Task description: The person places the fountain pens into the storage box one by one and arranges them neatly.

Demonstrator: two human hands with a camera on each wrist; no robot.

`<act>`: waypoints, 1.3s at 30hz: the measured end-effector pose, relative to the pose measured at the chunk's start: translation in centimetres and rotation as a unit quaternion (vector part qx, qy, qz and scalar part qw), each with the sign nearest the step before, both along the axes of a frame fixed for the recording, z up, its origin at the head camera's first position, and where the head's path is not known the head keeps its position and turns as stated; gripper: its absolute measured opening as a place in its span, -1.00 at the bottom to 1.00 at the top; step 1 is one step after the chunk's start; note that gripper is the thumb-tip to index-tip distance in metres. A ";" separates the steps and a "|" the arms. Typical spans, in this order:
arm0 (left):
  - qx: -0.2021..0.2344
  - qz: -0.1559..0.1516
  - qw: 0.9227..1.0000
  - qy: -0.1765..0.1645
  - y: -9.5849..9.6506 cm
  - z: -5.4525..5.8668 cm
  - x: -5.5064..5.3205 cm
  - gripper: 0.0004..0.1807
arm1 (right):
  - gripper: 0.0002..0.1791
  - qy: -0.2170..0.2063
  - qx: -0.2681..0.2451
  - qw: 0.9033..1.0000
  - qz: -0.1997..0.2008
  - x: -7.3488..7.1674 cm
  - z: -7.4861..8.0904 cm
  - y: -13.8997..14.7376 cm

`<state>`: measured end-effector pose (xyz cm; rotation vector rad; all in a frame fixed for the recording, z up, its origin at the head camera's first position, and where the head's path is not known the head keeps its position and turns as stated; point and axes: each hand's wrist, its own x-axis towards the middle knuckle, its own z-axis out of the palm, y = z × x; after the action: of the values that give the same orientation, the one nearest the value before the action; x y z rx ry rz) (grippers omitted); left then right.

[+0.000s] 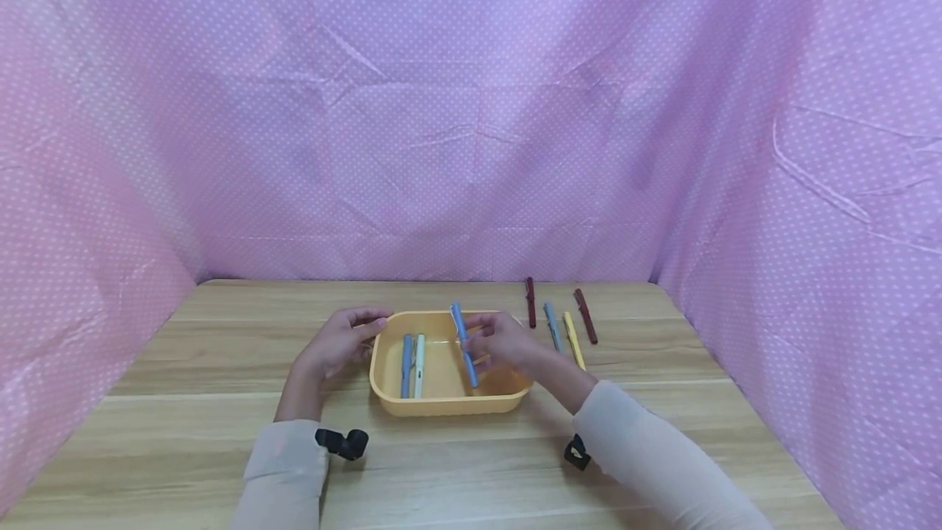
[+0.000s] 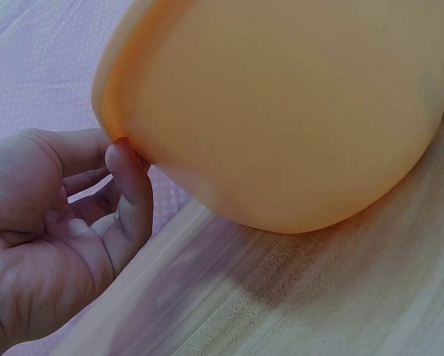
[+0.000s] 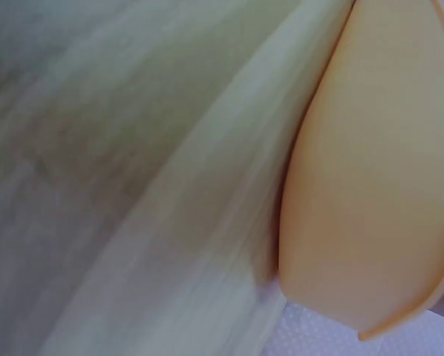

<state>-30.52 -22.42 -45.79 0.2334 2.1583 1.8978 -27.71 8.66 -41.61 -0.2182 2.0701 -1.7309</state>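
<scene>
A yellow-orange plastic basket [image 1: 449, 407] stands on the table, with a blue pen [image 1: 406, 366] and a pale green pen [image 1: 419, 366] lying side by side in its left part. My left hand [image 1: 342, 342] pinches the basket's left rim between thumb and fingers; the left wrist view shows this grip on the basket wall [image 2: 281, 133]. Over the basket's right half, my right hand [image 1: 504, 343] holds another blue pen [image 1: 458, 321], tilted, its lower end inside the basket. The right wrist view shows the basket's outer side [image 3: 370, 163] but almost none of that hand.
To the right of the basket lie two dark red pens [image 1: 531, 303] [image 1: 585, 316], a grey-blue pen [image 1: 552, 326] and a yellow pen [image 1: 573, 340], the last partly behind the right forearm. Pink dotted cloth [image 1: 441, 145] hangs around the wooden table [image 1: 257, 366].
</scene>
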 end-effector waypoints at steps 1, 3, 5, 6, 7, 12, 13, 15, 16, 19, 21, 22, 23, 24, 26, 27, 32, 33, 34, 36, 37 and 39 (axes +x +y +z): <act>0.001 0.000 1.000 -0.002 0.0 0.0 -0.1 -0.56 | -0.51 -0.003 0.002 1.000 -0.004 0.0 -0.1 -0.2; 0.002 -0.002 1.000 -0.004 -0.1 0.1 -0.3 -0.55 | -0.53 -0.003 0.008 1.000 -0.013 -0.1 -0.2 -0.5; 0.002 -0.004 1.000 -0.006 -0.1 0.1 -0.4 -0.55 | -0.54 -0.001 0.016 1.000 -0.015 0.0 -0.3 -0.9; 0.003 -0.003 1.000 -0.008 -0.2 0.2 -0.5 -0.55 | -0.55 -0.002 0.018 1.000 -0.015 0.0 -0.4 -1.0; 0.005 -0.003 1.000 -0.009 -0.2 0.2 -0.6 -0.55 | -0.56 -0.003 0.019 1.000 -0.013 -0.1 -0.5 -1.1; 0.007 -0.012 1.000 -0.012 -0.4 0.3 -1.2 -0.55 | -0.56 -0.014 0.022 1.000 -0.004 -0.3 -0.8 -2.0; 0.007 -0.016 1.000 -0.011 -0.4 0.4 -1.3 -0.55 | -0.56 -0.014 0.024 1.000 -0.003 -0.3 -0.8 -2.2; 0.005 -0.018 1.000 -0.012 -0.5 0.4 -1.6 -0.55 | -0.55 -0.016 0.030 0.999 -0.003 -0.4 -0.8 -2.5; 0.006 -0.015 1.000 -0.015 -0.6 0.5 -1.7 -0.56 | -0.56 -0.019 0.032 0.999 -0.004 -0.4 -0.8 -2.7; 0.005 -0.018 1.000 -0.017 -0.6 0.6 -2.0 -0.57 | -0.58 -0.024 0.038 0.999 -0.006 -0.4 -0.8 -3.3; 0.005 -0.017 1.000 -0.019 -0.7 0.7 -2.2 -0.58 | -0.59 -0.029 0.041 0.999 -0.011 -0.5 -0.7 -3.6; 0.007 -0.015 1.000 -0.023 -0.8 0.7 -2.3 -0.59 | -0.60 -0.033 0.042 0.998 -0.013 -0.5 -0.7 -3.8; 0.004 -0.019 1.000 -0.021 -0.8 0.7 -2.4 -0.58 | -0.61 -0.034 0.045 0.998 -0.015 -0.5 -0.7 -4.0; 0.003 -0.022 1.000 -0.021 -0.9 0.8 -2.6 -0.57 | -0.62 -0.037 0.047 0.998 -0.017 -0.6 -0.7 -4.2; 0.003 -0.020 1.000 -0.023 -0.9 0.7 -2.6 -0.57 | -0.63 -0.040 0.050 0.998 -0.016 -0.5 -0.8 -4.5; 0.002 -0.022 1.000 -0.021 -1.0 0.7 -2.6 -0.57 | -0.64 -0.042 0.049 0.998 -0.015 -0.6 -0.9 -4.6; 0.004 -0.025 0.999 -0.020 -1.0 0.7 -2.7 -0.57 | -0.66 -0.054 0.043 0.998 -0.013 -0.6 -1.1 -5.1; 0.005 -0.026 0.999 -0.019 -1.0 0.7 -2.8 -0.57 | -0.66 -0.056 0.043 0.997 -0.015 -0.6 -1.1 -5.2; 0.006 -0.026 0.999 -0.021 -1.0 0.7 -2.8 -0.58 | -0.65 -0.058 0.043 0.997 -0.016 -0.7 -1.1 -5.3; 0.006 -0.027 0.999 -0.021 -1.0 0.7 -2.9 -0.58 | -0.64 -0.066 0.041 0.997 -0.018 -0.7 -1.1 -5.6; 0.006 -0.027 0.999 -0.022 -1.0 0.7 -2.9 -0.58 | -0.63 -0.071 0.040 0.997 -0.019 -0.7 -1.1 -5.6; 0.007 -0.026 0.999 -0.023 -1.0 0.6 -3.0 -0.58 | -0.62 -0.082 0.036 0.996 -0.021 -0.7 -1.0 -5.8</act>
<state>-33.52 -23.46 -45.17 0.2443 2.0887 1.8713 -28.44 2.81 -42.64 -0.0099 2.0250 -1.6373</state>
